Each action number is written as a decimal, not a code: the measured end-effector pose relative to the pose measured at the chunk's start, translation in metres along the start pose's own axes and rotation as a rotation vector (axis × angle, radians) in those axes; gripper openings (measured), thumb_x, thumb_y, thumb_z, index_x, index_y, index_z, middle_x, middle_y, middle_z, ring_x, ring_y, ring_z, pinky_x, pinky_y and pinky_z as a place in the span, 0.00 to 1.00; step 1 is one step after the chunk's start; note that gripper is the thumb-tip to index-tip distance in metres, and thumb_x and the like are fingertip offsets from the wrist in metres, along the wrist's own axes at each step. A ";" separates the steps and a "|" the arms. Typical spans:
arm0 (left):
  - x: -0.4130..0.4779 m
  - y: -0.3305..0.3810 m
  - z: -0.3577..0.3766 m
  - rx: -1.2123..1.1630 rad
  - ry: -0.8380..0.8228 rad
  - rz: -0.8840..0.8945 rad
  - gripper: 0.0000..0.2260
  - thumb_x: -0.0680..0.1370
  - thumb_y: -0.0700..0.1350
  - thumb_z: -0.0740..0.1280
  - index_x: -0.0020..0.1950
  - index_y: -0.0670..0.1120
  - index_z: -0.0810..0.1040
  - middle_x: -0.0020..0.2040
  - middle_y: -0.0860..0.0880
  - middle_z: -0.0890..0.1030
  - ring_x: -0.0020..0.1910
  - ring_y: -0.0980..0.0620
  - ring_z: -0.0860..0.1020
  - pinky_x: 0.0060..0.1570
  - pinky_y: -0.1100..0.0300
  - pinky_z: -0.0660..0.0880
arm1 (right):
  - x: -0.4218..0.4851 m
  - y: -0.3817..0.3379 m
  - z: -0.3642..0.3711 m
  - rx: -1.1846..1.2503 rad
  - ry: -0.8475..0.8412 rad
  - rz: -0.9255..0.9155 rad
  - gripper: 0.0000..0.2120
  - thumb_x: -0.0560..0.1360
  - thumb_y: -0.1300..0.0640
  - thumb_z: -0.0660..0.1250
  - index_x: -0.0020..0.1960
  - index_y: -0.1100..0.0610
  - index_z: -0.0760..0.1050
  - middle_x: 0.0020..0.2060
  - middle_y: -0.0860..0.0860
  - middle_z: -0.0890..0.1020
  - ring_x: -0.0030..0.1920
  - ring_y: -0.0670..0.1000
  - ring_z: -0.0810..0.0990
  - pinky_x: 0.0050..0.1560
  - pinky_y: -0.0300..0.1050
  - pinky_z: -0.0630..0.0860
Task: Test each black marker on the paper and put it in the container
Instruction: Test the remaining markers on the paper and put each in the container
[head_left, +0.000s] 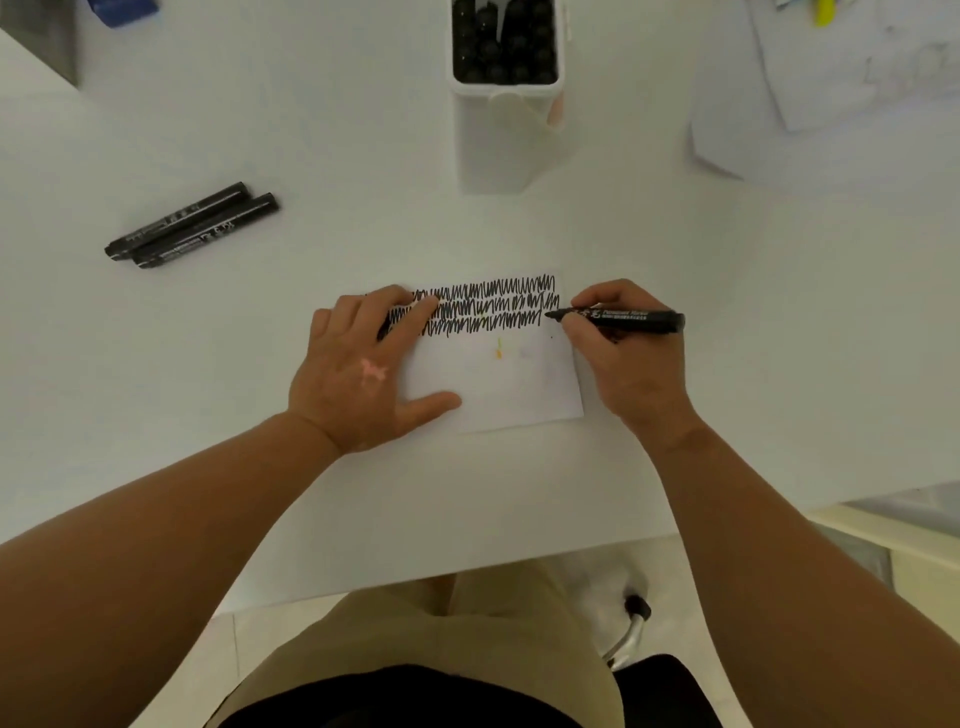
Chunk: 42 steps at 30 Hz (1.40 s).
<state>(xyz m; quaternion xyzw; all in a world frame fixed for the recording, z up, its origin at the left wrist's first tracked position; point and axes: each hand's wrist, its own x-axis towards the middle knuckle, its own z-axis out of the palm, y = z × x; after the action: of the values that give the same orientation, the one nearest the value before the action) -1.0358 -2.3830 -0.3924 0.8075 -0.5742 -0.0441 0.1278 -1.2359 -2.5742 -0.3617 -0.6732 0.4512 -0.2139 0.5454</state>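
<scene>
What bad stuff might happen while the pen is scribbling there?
1. The black marker in the right hand has its tip close to the right edge of the white paper sheet, so one slip could ink the white table.
2. The left hand has fingers lying on the black scribbles; fresh ink might smudge.
3. The tall white plastic container looks packed, so another marker may not fit easily.
</scene>
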 end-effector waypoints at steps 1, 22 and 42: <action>0.000 0.000 0.002 0.003 0.009 0.000 0.41 0.68 0.74 0.66 0.74 0.50 0.70 0.67 0.46 0.72 0.58 0.41 0.72 0.54 0.47 0.66 | 0.000 0.002 0.001 -0.005 0.005 -0.008 0.08 0.71 0.60 0.74 0.41 0.48 0.80 0.33 0.40 0.83 0.33 0.40 0.79 0.36 0.30 0.73; -0.001 -0.002 0.007 -0.021 0.024 -0.003 0.42 0.68 0.75 0.64 0.73 0.50 0.71 0.67 0.47 0.71 0.60 0.42 0.71 0.57 0.47 0.66 | -0.004 0.006 0.004 -0.063 0.067 -0.036 0.07 0.72 0.61 0.74 0.42 0.50 0.80 0.33 0.41 0.82 0.33 0.41 0.78 0.37 0.32 0.72; 0.004 0.007 -0.015 -0.141 -0.097 -0.070 0.44 0.65 0.73 0.69 0.74 0.51 0.68 0.65 0.47 0.72 0.59 0.43 0.72 0.59 0.45 0.69 | 0.001 -0.001 -0.010 0.407 0.158 0.207 0.06 0.67 0.60 0.71 0.37 0.50 0.77 0.26 0.49 0.74 0.26 0.48 0.69 0.26 0.38 0.63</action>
<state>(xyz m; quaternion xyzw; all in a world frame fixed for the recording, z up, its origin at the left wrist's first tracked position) -1.0376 -2.3868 -0.3759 0.8130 -0.5467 -0.1278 0.1547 -1.2430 -2.5807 -0.3573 -0.4809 0.5066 -0.2953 0.6518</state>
